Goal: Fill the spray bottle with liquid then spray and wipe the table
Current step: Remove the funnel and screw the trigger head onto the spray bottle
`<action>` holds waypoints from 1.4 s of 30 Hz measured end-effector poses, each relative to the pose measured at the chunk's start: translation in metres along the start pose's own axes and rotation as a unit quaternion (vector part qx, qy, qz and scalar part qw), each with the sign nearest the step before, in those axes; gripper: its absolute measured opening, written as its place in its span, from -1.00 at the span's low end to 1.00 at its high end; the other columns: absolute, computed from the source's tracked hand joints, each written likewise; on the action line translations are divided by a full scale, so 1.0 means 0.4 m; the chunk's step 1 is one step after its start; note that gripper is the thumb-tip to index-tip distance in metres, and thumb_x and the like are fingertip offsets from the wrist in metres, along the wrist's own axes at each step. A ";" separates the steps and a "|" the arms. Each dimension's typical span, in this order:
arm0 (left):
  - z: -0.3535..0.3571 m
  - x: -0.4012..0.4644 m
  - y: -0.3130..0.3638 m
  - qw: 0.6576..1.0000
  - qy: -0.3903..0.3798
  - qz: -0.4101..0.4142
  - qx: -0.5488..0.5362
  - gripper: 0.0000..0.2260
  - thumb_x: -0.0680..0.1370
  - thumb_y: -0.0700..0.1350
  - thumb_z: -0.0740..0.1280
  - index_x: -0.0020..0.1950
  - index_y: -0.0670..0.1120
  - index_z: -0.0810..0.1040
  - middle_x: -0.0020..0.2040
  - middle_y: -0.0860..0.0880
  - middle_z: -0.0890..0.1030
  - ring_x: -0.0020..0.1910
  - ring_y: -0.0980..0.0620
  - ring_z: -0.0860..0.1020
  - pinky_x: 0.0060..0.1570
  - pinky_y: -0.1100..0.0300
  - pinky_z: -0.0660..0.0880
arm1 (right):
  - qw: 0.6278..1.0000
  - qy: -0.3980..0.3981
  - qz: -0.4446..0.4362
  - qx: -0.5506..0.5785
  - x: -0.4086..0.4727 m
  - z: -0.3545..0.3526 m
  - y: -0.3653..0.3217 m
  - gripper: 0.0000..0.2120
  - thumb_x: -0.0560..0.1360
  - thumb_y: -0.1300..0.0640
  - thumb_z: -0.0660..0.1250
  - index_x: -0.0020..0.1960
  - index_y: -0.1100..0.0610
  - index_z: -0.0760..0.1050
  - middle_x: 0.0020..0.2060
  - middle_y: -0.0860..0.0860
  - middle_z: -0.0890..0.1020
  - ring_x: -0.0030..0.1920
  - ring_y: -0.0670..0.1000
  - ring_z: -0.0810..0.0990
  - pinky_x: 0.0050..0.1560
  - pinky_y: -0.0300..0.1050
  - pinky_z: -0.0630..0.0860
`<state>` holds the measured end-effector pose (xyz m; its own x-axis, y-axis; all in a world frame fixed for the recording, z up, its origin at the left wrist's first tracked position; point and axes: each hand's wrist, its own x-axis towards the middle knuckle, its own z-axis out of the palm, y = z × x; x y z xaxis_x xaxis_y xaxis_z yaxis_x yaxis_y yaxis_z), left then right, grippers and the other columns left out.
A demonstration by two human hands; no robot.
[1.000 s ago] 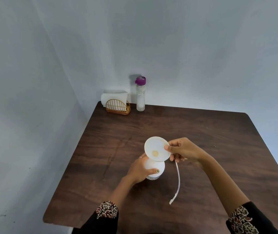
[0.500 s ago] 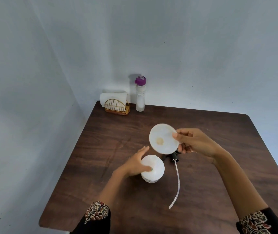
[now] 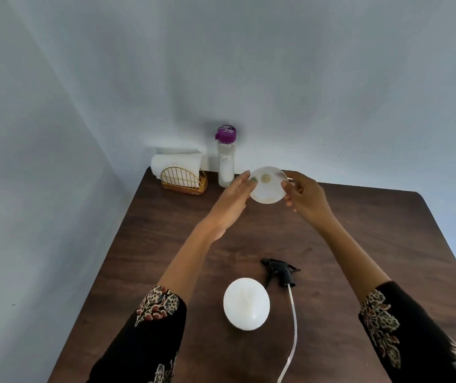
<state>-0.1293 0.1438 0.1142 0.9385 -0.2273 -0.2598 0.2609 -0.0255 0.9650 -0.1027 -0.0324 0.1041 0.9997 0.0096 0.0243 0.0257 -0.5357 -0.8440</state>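
Note:
My right hand [image 3: 307, 200] pinches the right rim of a white round funnel [image 3: 268, 189], held up over the far part of the brown table [image 3: 373, 244]. My left hand [image 3: 229, 203] reaches its left rim; the thumb tip lies on the funnel's face and the fingers are at the edge. The white spray bottle [image 3: 246, 304] stands uncapped in the near middle, apart from both hands. Its black spray head [image 3: 280, 269] lies on the table just right of it, with the clear dip tube [image 3: 293, 327] trailing towards me.
A clear bottle with a purple cap [image 3: 226, 161] stands at the far edge against the wall, just left of the funnel. A gold wire holder with white napkins [image 3: 184, 179] sits in the far left corner. Walls close off the left and far sides.
Both hands moved away from the spray bottle towards the far edge. My right hand carried the funnel up and away; my left hand let go of the bottle and came up to the funnel.

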 end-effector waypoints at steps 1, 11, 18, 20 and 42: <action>0.002 0.033 -0.014 1.000 0.001 -0.004 0.003 -0.62 0.63 0.04 0.12 0.45 0.02 0.24 0.29 0.14 0.43 0.32 0.13 0.35 0.31 0.16 0.24 | 1.000 0.003 -0.001 -0.017 0.027 0.015 0.019 -0.70 0.59 0.11 0.20 0.30 0.09 0.45 -0.14 -0.03 0.58 -0.21 -0.05 0.57 -0.18 -0.19 0.55; -0.009 0.308 -0.146 0.993 0.042 -0.099 0.048 -0.42 0.64 0.04 0.08 0.55 -0.05 -0.13 0.56 -0.01 0.05 0.52 0.02 0.06 0.39 0.16 0.08 | 0.986 -0.107 0.076 -0.101 0.224 0.143 0.170 -0.47 0.51 0.32 0.16 0.46 0.13 0.23 0.15 0.08 0.49 0.25 0.14 0.40 0.21 0.00 0.38; -0.008 0.375 -0.216 0.987 0.046 -0.141 0.059 -0.39 0.63 0.01 0.10 0.54 -0.04 -0.20 0.55 -0.02 0.09 0.51 0.00 0.09 0.32 0.21 0.11 | 0.976 -0.134 0.136 -0.108 0.268 0.179 0.232 -0.39 0.50 0.26 0.18 0.50 0.01 0.12 0.28 0.17 0.34 0.17 0.16 0.48 0.24 -0.02 0.37; -0.005 0.379 -0.229 0.986 0.042 -0.149 0.063 -0.37 0.63 0.01 0.11 0.54 -0.03 -0.23 0.55 -0.02 0.09 0.51 -0.01 0.09 0.39 0.13 0.10 | 0.973 -0.138 0.149 -0.106 0.273 0.183 0.245 -0.37 0.50 0.23 0.18 0.51 -0.03 0.06 0.27 0.17 0.37 0.20 0.15 0.46 0.24 -0.02 0.36; -0.011 -0.184 -0.379 0.981 0.104 -0.054 0.152 -0.56 0.55 -0.28 0.20 0.21 0.26 0.45 0.31 0.19 0.48 0.35 0.19 0.38 0.40 0.12 0.29 | 0.903 -0.253 0.227 -0.264 -0.143 0.085 0.306 -0.36 0.36 -0.16 0.44 0.32 0.04 0.30 0.26 0.07 0.39 0.17 0.10 0.49 0.15 0.02 0.47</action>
<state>-0.2371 0.1688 -0.0132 0.9430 -0.0044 -0.3327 0.3120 -0.3358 0.8888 -0.1567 -0.0698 -0.0190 0.7844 0.0021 -0.6203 -0.2587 -0.9078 -0.3302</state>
